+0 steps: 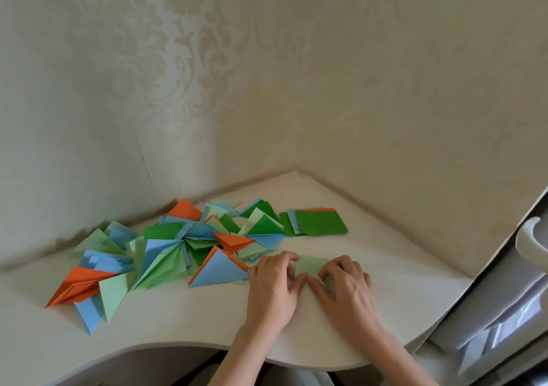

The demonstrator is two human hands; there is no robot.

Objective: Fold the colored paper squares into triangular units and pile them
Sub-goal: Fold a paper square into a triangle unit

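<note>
A light green paper piece (pixel 310 265) lies flat on the white table (pixel 178 320), between my two hands. My left hand (pixel 274 285) presses its left side with bent fingers, and my right hand (pixel 345 285) presses its right side; both thumbs meet at its near edge. A spread-out pile of folded triangular units (pixel 166 252) in orange, blue, dark green and light green covers the table to the left. A small stack of unfolded squares (pixel 318 222), dark green on top, sits behind my hands.
The table fits into a corner between two patterned walls (pixel 296 104). Its curved front edge runs just below my wrists. A white door with a handle (pixel 530 237) stands at the right.
</note>
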